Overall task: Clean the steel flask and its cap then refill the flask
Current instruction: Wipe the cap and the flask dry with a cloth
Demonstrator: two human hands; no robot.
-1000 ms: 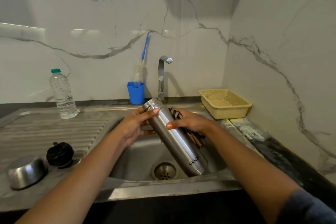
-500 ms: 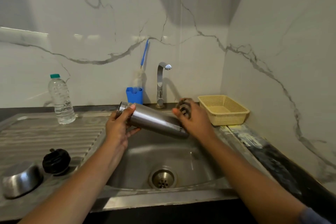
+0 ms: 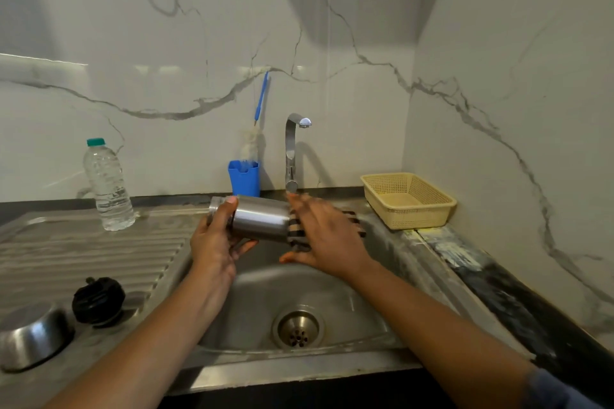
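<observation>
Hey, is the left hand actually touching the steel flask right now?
Touching. The head view shows the left hand curled round the steel flask near its mouth, skin directly on the metal.

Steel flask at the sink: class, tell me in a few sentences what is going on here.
A person is cleaning the steel flask, held sideways above the sink. The left hand grips it near the open neck; the right hand presses a striped cloth round its body. The black cap lies apart on the draining board at left. No water shows at the tap, so refilling has not begun.
</observation>
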